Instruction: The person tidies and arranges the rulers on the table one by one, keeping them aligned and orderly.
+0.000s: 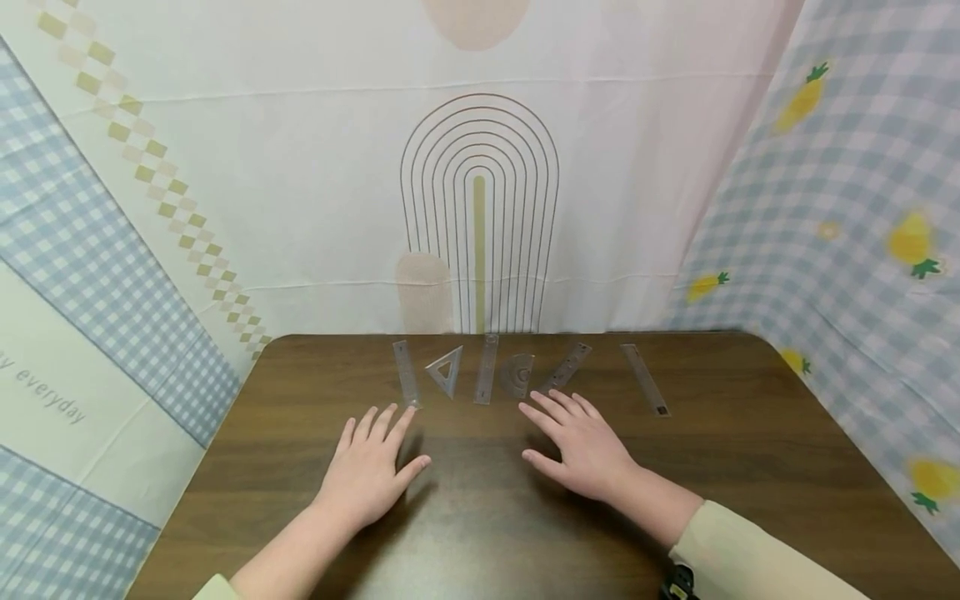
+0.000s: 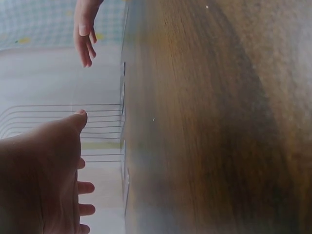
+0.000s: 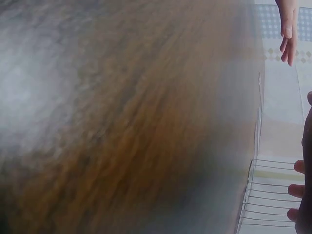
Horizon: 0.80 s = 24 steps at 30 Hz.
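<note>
My left hand [image 1: 366, 475] hovers over the table with fingers spread, holding nothing. Its fingertips are nearest to a clear ruler [image 1: 405, 373]. To the right of that lies a clear set square [image 1: 454, 380], followed by an upright-lying clear ruler [image 1: 486, 371] and a clear protractor [image 1: 514, 382]. My right hand [image 1: 588, 450] is also spread and empty; its fingertips appear just in front of the protractor and a slanted clear ruler [image 1: 570, 363], whose lower end they partly cover. Farther right lies another clear ruler [image 1: 645, 381]. Both wrist views show the hands raised above the tabletop.
The brown wood-grain table [image 1: 480, 517] has rounded far corners. Behind it hangs a white cloth [image 1: 322, 192] printed with arches. Blue checked cloth [image 1: 847, 275] with yellow fruit prints hangs along the right side, and a checked panel [image 1: 82, 192] borders the left.
</note>
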{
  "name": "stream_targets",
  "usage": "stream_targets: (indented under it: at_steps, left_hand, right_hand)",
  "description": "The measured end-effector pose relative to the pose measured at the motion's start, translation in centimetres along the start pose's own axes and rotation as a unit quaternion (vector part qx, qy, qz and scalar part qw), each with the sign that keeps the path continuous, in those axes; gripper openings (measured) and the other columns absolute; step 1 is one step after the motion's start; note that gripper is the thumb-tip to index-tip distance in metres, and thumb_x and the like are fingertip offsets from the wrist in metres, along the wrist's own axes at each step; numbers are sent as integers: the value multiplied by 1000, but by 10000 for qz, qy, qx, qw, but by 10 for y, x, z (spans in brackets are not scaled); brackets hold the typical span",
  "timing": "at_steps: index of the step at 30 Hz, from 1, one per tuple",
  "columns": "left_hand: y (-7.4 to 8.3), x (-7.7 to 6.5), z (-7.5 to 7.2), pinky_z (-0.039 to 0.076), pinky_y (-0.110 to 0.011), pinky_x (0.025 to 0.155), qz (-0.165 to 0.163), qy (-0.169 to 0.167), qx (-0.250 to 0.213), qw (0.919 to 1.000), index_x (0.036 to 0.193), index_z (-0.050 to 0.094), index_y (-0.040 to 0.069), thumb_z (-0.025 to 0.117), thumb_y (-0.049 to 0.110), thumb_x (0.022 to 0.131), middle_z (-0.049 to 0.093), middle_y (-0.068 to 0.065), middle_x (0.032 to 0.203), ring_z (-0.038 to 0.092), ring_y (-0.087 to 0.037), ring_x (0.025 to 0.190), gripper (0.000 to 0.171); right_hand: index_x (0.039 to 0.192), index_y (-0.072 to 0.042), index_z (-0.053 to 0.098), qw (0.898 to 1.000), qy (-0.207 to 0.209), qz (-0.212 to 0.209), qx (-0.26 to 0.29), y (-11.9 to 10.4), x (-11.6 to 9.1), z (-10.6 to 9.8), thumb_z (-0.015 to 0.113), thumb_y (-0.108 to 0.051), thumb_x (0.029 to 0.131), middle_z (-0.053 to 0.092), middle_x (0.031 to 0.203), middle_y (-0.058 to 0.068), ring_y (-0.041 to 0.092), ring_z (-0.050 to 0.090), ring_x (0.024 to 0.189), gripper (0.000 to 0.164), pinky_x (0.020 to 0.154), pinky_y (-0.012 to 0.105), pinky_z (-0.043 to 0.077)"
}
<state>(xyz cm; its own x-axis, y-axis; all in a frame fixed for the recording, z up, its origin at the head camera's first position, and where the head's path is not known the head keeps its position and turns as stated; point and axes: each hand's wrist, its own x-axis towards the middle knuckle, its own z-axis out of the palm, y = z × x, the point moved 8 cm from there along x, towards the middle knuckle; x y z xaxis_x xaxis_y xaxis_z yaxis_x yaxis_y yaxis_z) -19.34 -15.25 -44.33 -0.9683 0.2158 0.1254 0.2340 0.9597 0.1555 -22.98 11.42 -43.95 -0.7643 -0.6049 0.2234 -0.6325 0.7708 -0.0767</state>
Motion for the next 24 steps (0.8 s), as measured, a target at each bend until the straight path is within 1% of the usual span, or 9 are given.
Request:
stream_targets:
  at_steps: [8,14,20,24]
  left_hand:
    - [-4,3,2,16,-63,115,-73,-67,-66,9999,156,35,16,50,62,96,37,-16,155,28,-43,144,77]
    - [-9,4,2,15,-64,115,-124,-37,-82,9999,155,37,15,51,61,96,38,-17,155,28,-44,143,76]
    - [-14,6,2,14,-64,115,-190,-36,-75,9998,154,38,15,51,61,96,39,-17,154,28,-44,143,75]
    - [-17,7,2,11,-64,115,-217,-44,-54,9997,154,38,14,51,60,97,38,-18,154,27,-44,144,74]
  right_hand:
    - [153,-26,41,10000,-7,63,46,1,5,4,46,-63,97,38,157,3,30,34,144,67,116,53,25]
    - [153,-26,40,9999,-40,73,131,-2,12,6,43,-65,97,37,158,3,29,33,144,68,116,52,24]
    - [153,-25,41,9999,-74,-7,121,-8,21,6,43,-65,97,37,157,4,30,33,144,69,116,54,25]
    - [154,-25,40,9998,-158,-32,101,-11,26,6,41,-67,97,36,158,3,29,32,145,71,116,54,24]
